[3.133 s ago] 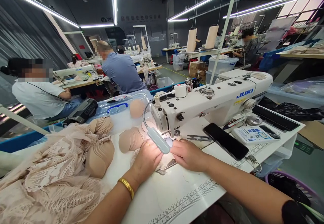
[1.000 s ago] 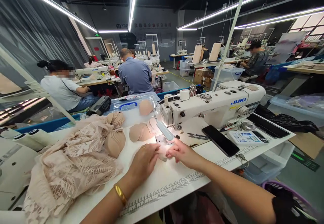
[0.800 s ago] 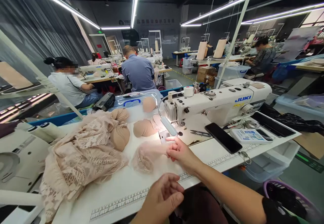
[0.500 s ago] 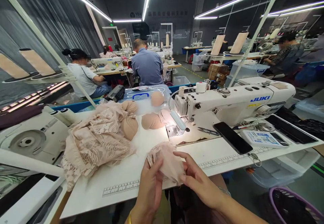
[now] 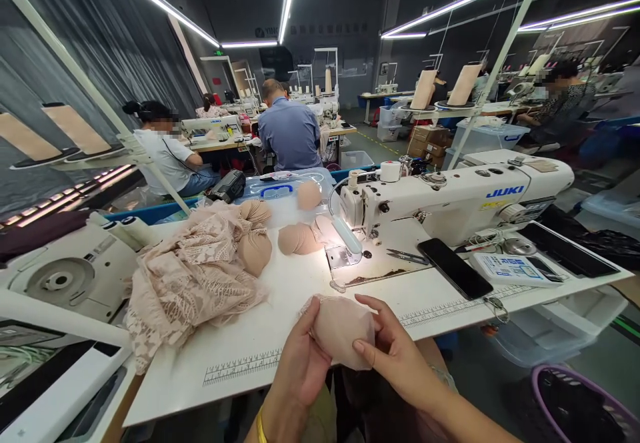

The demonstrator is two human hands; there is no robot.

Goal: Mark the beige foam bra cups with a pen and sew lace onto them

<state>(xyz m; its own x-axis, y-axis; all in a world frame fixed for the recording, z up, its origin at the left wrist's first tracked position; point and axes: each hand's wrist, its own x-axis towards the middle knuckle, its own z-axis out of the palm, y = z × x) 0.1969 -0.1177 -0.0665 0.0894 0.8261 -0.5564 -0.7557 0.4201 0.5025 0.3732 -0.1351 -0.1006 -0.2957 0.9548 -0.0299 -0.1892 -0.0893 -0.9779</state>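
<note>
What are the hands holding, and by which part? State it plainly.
Both hands hold one beige padded cup at the table's near edge: the left hand grips its left side, the right hand its right side, fingers over the top.

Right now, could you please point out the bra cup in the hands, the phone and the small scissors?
bra cup (image 5: 343, 329), head view, middle of its rounded face.
phone (image 5: 455, 268), head view, centre of the dark screen.
scissors (image 5: 406, 255), head view, along the blades.

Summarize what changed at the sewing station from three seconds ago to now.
Both hands came back from under the machine's lamp to the table's near edge. The left hand and right hand now hold the lace-covered cup between them, clear of the needle. The lace pile, phone and snips have stayed put.
</note>
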